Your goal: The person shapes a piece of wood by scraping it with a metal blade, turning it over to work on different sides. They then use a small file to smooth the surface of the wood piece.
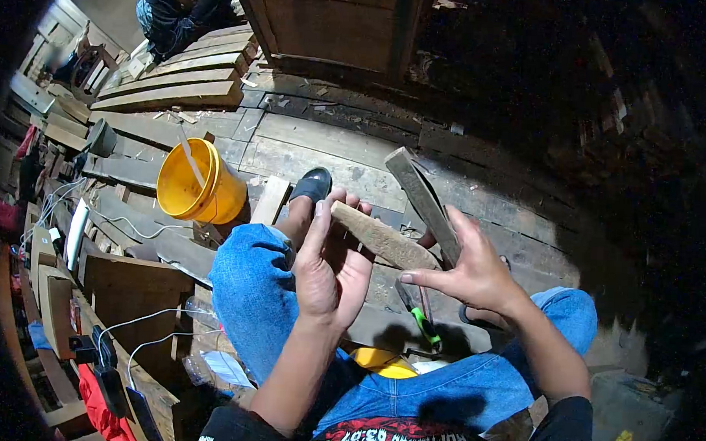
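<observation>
A short, light wooden piece (384,239) lies slanting between my two hands. My left hand (331,275) is palm up at its upper left end, with the thumb along that end and the other fingers partly hidden behind it. My right hand (477,265) grips the lower right end, together with a longer grey-brown wooden piece (423,200) that points up and left. The two pieces meet near my right thumb. Below them, a tool with a bright green handle (425,328) and a curved metal part rests near my lap.
A yellow bucket (188,182) with a stick inside stands at left on the plank floor (325,144). Stacked boards (170,86) and a crouching person (177,16) are at upper left. White cables (156,314) run at lower left. A yellow object (384,362) lies between my legs.
</observation>
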Available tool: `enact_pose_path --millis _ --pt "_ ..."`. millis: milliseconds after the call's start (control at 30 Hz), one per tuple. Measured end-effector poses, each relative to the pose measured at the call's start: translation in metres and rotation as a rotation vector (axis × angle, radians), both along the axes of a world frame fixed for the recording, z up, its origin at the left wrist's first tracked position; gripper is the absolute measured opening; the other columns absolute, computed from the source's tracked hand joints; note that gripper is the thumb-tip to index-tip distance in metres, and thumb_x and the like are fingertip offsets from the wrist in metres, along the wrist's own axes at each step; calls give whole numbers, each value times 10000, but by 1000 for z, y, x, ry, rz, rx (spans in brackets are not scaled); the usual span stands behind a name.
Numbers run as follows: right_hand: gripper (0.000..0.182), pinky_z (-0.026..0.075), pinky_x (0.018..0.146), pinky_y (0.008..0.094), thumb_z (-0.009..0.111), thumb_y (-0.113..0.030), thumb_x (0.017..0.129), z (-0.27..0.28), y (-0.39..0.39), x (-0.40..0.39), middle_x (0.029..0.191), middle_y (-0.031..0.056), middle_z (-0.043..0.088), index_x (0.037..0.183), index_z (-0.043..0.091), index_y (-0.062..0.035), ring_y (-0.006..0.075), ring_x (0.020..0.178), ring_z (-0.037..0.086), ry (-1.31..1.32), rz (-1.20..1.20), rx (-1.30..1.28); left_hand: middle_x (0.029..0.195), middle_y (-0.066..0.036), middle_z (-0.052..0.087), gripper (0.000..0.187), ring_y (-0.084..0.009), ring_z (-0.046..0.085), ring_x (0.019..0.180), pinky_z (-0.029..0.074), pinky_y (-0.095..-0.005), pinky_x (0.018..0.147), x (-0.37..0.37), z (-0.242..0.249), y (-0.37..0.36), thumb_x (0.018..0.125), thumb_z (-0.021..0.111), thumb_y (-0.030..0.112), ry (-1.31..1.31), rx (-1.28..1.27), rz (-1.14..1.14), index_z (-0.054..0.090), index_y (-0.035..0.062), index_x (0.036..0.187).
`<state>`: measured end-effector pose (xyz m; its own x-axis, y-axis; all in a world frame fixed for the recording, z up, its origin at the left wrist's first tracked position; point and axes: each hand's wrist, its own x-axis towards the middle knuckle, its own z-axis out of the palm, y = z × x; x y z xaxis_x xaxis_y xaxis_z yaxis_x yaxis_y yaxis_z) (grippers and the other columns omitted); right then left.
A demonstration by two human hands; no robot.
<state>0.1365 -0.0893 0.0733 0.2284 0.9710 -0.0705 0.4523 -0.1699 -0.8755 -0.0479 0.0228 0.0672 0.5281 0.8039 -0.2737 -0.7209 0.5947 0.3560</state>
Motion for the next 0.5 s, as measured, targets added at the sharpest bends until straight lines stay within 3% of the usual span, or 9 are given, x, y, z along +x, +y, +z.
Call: enact_pose_path --millis 33,167,300,433,500 --pt "966 510 983 431 940 -409 719 0 0 1 1223 276 655 1386 463 102 350 1172 657 -15 4 -1 1166 -72 723 277 -231 655 1127 483 -414 1074 1 1 0 1057 590 238 28 -8 13 658 65 1263" --pt "908 510 978 437 933 -381 726 6 -1 -1 1232 264 656 1374 482 68 346 1161 660 -32 -27 -2 1150 -62 729 257 -177 674 1088 509 -352 1025 1 -1 2 1032 648 233 134 -6 48 671 53 1214" --pt "870 511 982 428 928 -355 740 6 1 1 1242 258 650 1365 489 62 317 1160 655 22 -50 21 993 -12 698 230 -90 650 877 550 -270 814 -7 -5 9 1037 645 298 127 -45 36 660 69 1055" --pt "855 501 1008 409 925 -339 750 -2 3 1 1247 232 652 1374 492 54 285 1173 644 52 -104 81 933 -4 661 216 -122 634 868 544 -310 805 -6 -2 7 1053 610 320 178 -50 -91 637 105 1054" --pt "855 493 1024 399 928 -326 749 -5 4 1 1251 209 653 1384 492 47 266 1180 634 108 -112 103 988 -10 646 196 -118 618 931 520 -312 843 -1 2 1 1040 627 305 306 -44 -167 634 110 1048"
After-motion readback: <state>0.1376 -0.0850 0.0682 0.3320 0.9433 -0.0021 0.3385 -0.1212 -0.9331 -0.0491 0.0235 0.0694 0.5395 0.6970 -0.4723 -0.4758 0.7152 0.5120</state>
